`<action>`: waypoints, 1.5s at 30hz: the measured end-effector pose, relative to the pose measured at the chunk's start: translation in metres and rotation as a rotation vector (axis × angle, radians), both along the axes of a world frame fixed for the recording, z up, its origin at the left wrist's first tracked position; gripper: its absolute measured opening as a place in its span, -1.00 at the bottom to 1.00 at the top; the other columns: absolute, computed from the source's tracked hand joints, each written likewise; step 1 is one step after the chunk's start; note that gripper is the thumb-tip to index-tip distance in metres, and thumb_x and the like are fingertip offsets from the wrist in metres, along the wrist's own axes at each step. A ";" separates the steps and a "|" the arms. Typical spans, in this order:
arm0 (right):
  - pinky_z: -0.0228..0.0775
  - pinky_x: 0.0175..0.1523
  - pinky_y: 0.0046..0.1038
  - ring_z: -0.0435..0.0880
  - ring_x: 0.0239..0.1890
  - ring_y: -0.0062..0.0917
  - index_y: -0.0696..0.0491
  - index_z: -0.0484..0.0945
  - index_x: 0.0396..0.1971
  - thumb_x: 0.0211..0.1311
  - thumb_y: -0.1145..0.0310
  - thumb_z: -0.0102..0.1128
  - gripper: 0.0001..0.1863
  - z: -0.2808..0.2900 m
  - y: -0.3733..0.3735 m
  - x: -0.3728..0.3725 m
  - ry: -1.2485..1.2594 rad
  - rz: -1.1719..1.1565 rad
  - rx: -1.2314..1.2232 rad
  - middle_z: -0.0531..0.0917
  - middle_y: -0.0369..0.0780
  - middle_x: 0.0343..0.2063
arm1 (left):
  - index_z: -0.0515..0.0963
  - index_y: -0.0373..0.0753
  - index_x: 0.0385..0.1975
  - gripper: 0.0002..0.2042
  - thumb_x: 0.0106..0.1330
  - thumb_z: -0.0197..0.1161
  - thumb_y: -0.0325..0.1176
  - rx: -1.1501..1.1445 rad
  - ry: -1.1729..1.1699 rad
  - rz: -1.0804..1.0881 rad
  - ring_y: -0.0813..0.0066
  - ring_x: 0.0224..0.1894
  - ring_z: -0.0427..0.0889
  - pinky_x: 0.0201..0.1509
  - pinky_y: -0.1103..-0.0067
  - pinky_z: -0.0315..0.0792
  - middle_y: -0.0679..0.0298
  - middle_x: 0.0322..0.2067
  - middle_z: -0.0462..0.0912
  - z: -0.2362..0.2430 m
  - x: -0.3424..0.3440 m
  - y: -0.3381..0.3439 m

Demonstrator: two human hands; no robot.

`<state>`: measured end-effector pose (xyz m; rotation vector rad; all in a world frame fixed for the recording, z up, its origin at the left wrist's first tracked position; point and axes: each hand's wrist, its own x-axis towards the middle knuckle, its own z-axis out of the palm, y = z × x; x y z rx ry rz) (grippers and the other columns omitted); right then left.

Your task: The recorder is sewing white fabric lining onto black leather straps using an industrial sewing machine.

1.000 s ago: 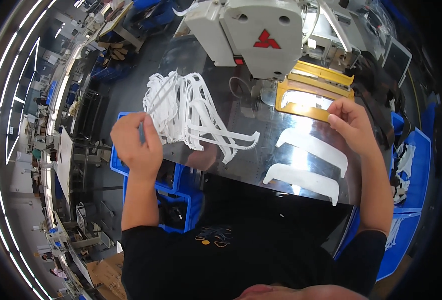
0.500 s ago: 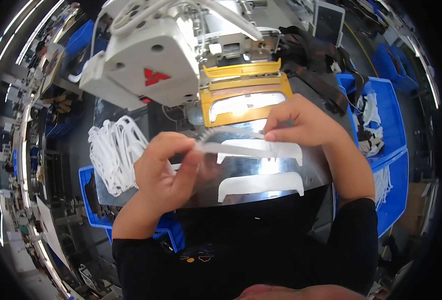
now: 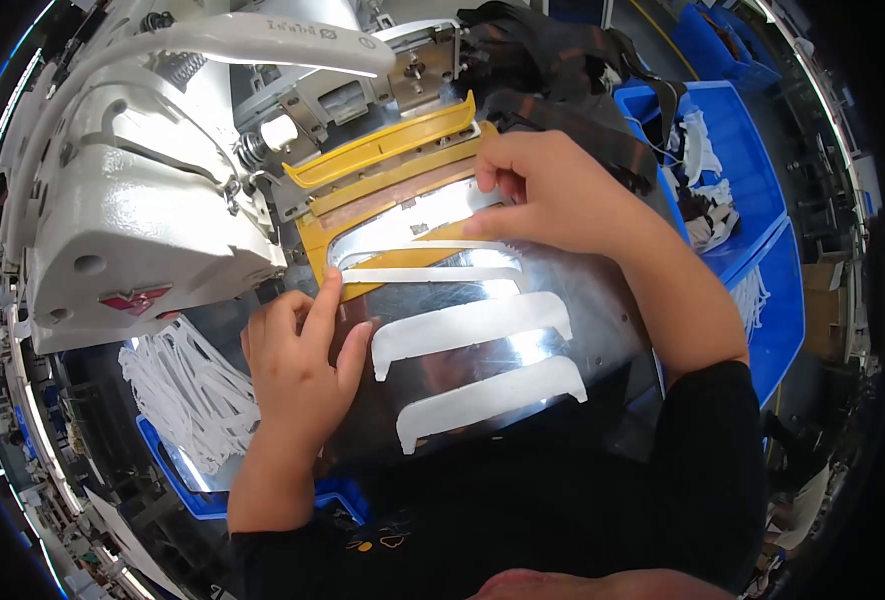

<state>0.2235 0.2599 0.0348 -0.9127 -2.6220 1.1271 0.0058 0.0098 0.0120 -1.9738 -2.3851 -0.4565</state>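
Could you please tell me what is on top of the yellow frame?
A white strip crosses the near edge of the yellow frame, its left end at the left hand. Anything beneath the right hand, at the frame's right side, is hidden.

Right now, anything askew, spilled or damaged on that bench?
Nothing visibly spilled or damaged. Slightly untidy: the white strip pile is jumbled, while the two white panels lie flat. The thin strip at the left fingers crosses the yellow frame askew.
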 end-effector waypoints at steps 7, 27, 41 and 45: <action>0.53 -0.01 -0.12 0.71 -0.09 -0.11 0.06 0.52 -0.25 0.13 0.19 0.60 -0.59 -0.007 -0.021 -0.006 -0.146 0.224 0.232 0.67 -0.10 -0.21 | 0.62 -0.23 0.37 -0.34 0.32 0.48 0.00 -0.088 -0.004 -0.036 0.12 -0.04 0.47 0.18 0.27 0.36 0.15 -0.11 0.48 -0.007 -0.006 0.002; 0.49 -0.28 -0.30 0.72 -0.40 -0.31 0.07 0.59 -0.43 0.09 -0.05 0.65 -0.50 -0.008 0.017 -0.004 -0.250 -0.212 0.221 0.69 -0.09 -0.50 | 0.65 -0.30 0.31 -0.37 0.32 0.50 -0.04 0.001 -0.138 -0.063 0.18 -0.09 0.49 0.16 0.29 0.39 0.23 -0.20 0.52 -0.014 -0.010 0.007; 0.56 -0.17 -0.32 0.76 -0.29 -0.29 0.11 0.68 -0.39 0.15 0.07 0.64 -0.59 0.006 0.017 -0.006 -0.409 -0.162 0.121 0.75 -0.09 -0.36 | 0.76 -0.16 0.18 -0.45 0.25 0.55 -0.01 0.010 0.080 -0.044 0.26 -0.15 0.44 0.02 0.31 0.38 0.29 -0.24 0.45 -0.010 -0.008 0.003; 0.57 -0.04 -0.28 0.76 -0.17 -0.26 0.10 0.71 -0.33 0.20 0.17 0.59 -0.69 -0.012 0.015 -0.002 -0.030 -0.022 0.061 0.76 -0.11 -0.26 | 0.74 -0.16 0.19 -0.47 0.29 0.53 -0.03 0.019 0.065 -0.061 0.24 -0.13 0.46 0.04 0.31 0.38 0.26 -0.22 0.46 -0.009 -0.008 0.003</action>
